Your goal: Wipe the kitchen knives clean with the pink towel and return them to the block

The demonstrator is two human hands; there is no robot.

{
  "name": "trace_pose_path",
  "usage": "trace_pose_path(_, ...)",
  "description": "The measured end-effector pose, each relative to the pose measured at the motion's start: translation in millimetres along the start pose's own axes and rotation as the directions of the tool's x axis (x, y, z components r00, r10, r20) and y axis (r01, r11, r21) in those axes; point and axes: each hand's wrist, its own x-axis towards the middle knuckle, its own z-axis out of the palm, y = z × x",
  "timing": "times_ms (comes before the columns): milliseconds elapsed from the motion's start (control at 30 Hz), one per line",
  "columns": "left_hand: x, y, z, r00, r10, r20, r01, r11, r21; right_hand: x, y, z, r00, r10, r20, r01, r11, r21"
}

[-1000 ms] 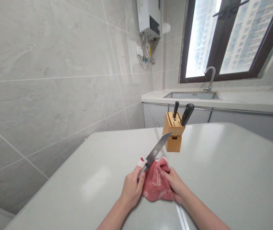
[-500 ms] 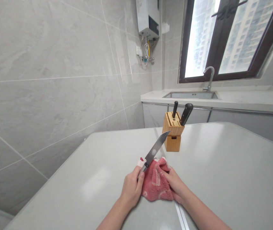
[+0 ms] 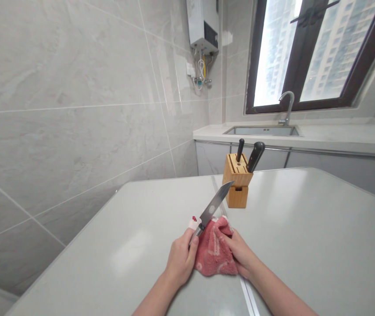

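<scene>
Tip of the kitchen knife (image 3: 212, 207) barely shifted, with the fingers of your left hand (image 3: 180, 259) closed around it and those of your right hand (image 3: 236, 253) gripping the pink towel (image 3: 214, 254) on the table (image 3: 305, 228).

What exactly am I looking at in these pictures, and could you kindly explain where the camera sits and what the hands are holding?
There is no machine here: these are a person's own two bare hands, filmed by a single camera worn on their head, which looks forward and down. The left hand grips a steel kitchen knife, its blade pointing up and away. The right hand holds a crumpled pink-red terry towel close against the lower part of the blade. On the pale grey tabletop, just beyond the hands, stands a square bamboo knife block with two black-handled knives in it.
</scene>
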Motion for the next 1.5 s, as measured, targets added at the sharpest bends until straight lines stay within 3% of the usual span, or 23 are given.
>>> trace_pose_path(367, 0, 0, -0.2, 0.999, 0.003, 0.036, -0.002, 1.0, -0.023, 1, 0, -1, 1.0, -0.004, -0.021, 0.003, 0.999, -0.041)
trace_pose_path(767, -1, 7, -1.5, 0.975, 0.096, 0.201, -0.102, 0.995, 0.017, 0, 4, -3, 0.992, 0.007, -0.125, -0.017, 0.997, -0.077)
trace_pose_path(1200, 1, 6, -2.6, 0.988, 0.038, 0.148, -0.055, 0.992, 0.111, 3, 7, -5, 0.995, -0.026, -0.097, 0.024, 0.999, -0.022)
trace_pose_path(1500, 1, 3, -1.2, 0.978, 0.068, 0.197, -0.106, 0.976, 0.19, 6, 6, -7, 0.995, -0.014, -0.099, 0.016, 1.0, 0.018)
